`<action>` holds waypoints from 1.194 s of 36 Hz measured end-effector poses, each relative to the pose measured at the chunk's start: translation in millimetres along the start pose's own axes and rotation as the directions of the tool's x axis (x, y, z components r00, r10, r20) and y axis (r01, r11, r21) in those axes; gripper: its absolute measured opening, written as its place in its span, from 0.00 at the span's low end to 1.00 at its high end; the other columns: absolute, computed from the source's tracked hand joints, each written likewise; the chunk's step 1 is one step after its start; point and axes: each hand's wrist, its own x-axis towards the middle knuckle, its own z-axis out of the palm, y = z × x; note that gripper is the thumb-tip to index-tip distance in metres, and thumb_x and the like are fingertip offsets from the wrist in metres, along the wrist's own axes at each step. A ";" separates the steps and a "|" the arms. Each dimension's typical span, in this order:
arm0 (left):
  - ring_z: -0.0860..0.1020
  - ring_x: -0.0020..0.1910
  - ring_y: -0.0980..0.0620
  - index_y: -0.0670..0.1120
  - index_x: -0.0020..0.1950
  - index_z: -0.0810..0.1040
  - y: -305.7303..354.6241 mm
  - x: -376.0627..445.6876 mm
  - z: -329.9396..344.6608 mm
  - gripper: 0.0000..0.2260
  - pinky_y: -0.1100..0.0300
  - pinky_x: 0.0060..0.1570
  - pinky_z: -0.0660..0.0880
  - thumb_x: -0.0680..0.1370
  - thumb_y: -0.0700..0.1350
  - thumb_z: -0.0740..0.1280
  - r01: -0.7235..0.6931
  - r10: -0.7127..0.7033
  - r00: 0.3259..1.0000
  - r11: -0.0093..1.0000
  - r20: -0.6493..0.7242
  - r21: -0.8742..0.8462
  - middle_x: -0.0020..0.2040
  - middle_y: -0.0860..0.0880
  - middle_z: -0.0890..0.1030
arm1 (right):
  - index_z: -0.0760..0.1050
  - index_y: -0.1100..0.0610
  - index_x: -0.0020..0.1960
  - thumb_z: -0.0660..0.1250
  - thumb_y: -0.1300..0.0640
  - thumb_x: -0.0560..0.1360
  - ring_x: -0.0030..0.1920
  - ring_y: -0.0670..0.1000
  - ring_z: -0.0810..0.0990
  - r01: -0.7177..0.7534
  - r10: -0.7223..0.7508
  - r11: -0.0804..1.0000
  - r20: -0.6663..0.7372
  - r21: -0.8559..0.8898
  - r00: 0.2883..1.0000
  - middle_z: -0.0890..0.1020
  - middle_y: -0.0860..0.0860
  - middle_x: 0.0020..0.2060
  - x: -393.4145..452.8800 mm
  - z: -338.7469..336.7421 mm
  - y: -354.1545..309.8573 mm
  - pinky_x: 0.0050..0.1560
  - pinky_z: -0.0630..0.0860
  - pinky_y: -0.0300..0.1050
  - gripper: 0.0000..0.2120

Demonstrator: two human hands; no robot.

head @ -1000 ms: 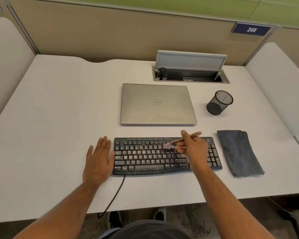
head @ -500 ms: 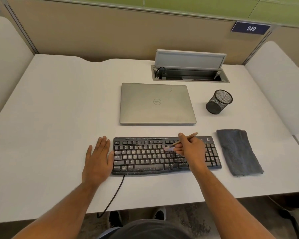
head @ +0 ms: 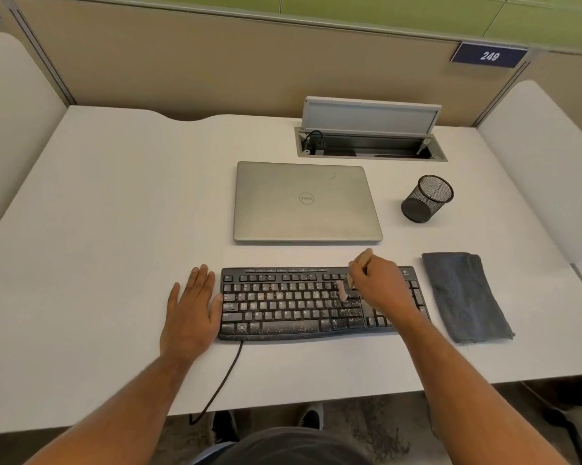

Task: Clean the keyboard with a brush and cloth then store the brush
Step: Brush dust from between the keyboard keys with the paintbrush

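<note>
Scene: a white table [head: 108,229] in a beige-walled office cubicle, seen from above by the person seated at it.
Keyboard: a black wired keyboard [head: 282,307] lies near the front edge of the table, its keys speckled with pale dust and crumbs; its cable [head: 222,380] runs off the front edge.
Left hand: the left hand [head: 190,313] rests flat on the table, fingers straight and together, thumb touching the keyboard's left end — it holds nothing.
Right hand: the right hand [head: 380,290] hovers over the right part of the keyboard, fingers curled round a small brush [head: 350,280].
Brush: its wooden handle sticks up past the far side of the hand; the pale bristles point down onto the keys right of centre.
Cloth: a dark grey folded cloth [head: 464,297] lies flat just to the right of the keyboard, apart from it.
Laptop: a closed silver Dell laptop [head: 306,203] sits beyond the keyboard.
Pen holder: a black mesh cup [head: 427,203] stands to the right of the laptop.
Cable box: an open grey hatch [head: 370,135] is set into the table's far side.
Sign: a blue plate [head: 489,56] reads 249.
</note>
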 end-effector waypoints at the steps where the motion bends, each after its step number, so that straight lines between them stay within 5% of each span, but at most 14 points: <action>1: 0.50 0.82 0.56 0.46 0.82 0.59 0.0 0.0 -0.2 0.32 0.48 0.81 0.47 0.83 0.59 0.39 0.001 -0.001 1.000 1.000 0.000 -0.001 0.83 0.52 0.55 | 0.79 0.60 0.38 0.59 0.49 0.85 0.32 0.50 0.80 -0.003 0.003 1.000 -0.009 0.003 1.000 0.82 0.52 0.31 1.5 -2.7 -1.0 0.34 0.73 0.46 0.23; 12: 0.49 0.82 0.57 0.46 0.83 0.57 0.0 0.0 -0.1 0.32 0.48 0.81 0.47 0.83 0.59 0.39 0.005 -0.005 1.000 1.000 0.005 0.001 0.83 0.53 0.54 | 0.77 0.60 0.39 0.59 0.49 0.85 0.35 0.54 0.81 -0.019 0.019 1.000 0.011 0.007 1.000 0.82 0.54 0.33 1.5 0.5 -0.4 0.36 0.75 0.48 0.22; 36: 0.48 0.82 0.58 0.46 0.83 0.56 0.0 -0.1 -1.8 0.32 0.48 0.81 0.46 0.83 0.60 0.41 -0.006 0.006 1.000 0.999 0.006 -0.034 0.83 0.53 0.53 | 0.78 0.50 0.49 0.60 0.48 0.86 0.39 0.41 0.79 0.039 -0.031 0.993 -0.076 0.110 0.997 0.81 0.42 0.36 -7.8 3.3 -1.4 0.36 0.69 0.37 0.12; 43: 0.49 0.82 0.56 0.45 0.83 0.57 -0.5 0.4 0.1 0.31 0.48 0.81 0.46 0.83 0.59 0.39 -0.008 0.008 1.000 1.000 0.002 -0.005 0.83 0.53 0.54 | 0.79 0.60 0.42 0.60 0.49 0.85 0.38 0.54 0.83 -0.022 0.022 0.999 0.001 0.039 1.000 0.83 0.52 0.34 -2.9 1.5 2.6 0.37 0.76 0.46 0.20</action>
